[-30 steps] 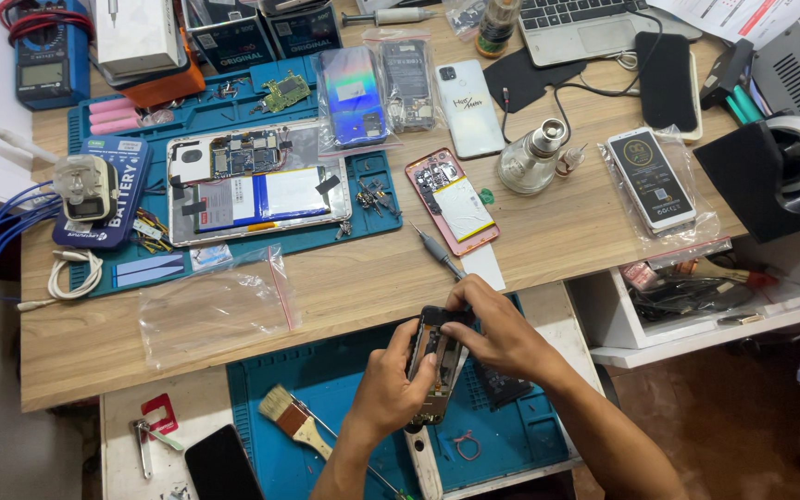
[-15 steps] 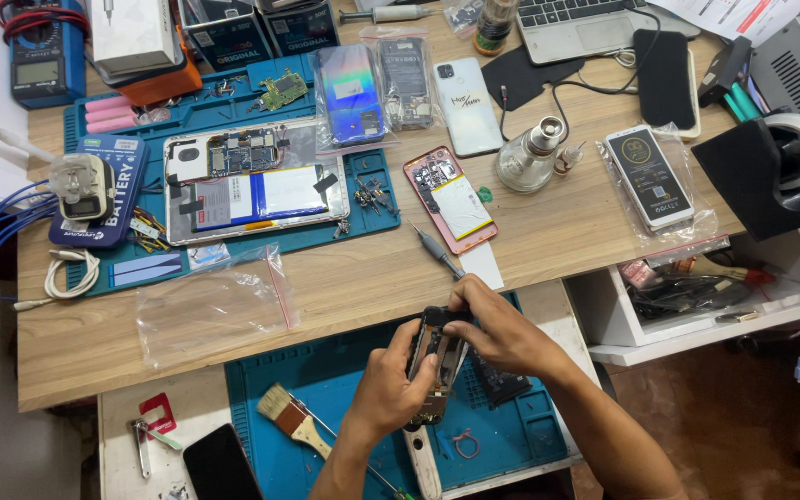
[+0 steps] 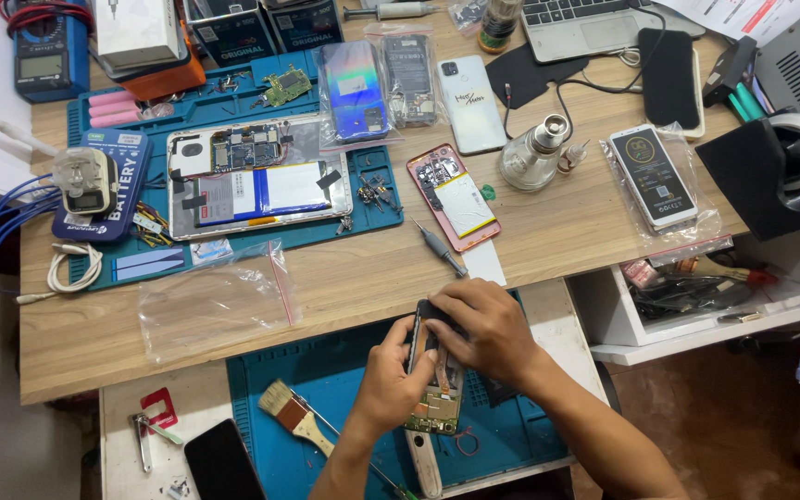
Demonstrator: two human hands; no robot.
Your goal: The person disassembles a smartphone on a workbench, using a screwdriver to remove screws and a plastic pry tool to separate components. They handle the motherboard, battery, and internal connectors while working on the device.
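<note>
Item: opened phone (image 3: 435,393), back cover off, circuit board showing at its lower end. It is lying over the blue work mat (image 3: 344,370) on the lower pull-out shelf, just below the front edge of the wooden table (image 3: 363,287), and is being held between both hands.

Left hand (image 3: 389,381): its grip is closing around the phone's left edge, fingers curling over the side, thumb pressing near the upper corner. The phone is sitting to the right of this palm, touching it.

Right hand (image 3: 483,331): its grip is pressing together on the phone's top end, fingertips bearing down on the upper part of the body. The phone is extending from under these fingers toward the person. Whether a small tool is being pinched there cannot be told.

Relative to the opened phone:
- Brush (image 3: 293,417) with wooden handle, lying to the left on the mat.
- Black phone (image 3: 222,460), face down, lying further left and lower.
- Screwdriver (image 3: 442,248), lying above on the table, near a pink-framed open phone (image 3: 454,196).
- Clear plastic bag (image 3: 210,301), lying up and to the left.
- Dismantled tablet (image 3: 256,176), lying well above to the left on a second blue mat.
- Glass bottle (image 3: 534,153), standing well above to the right.
</note>
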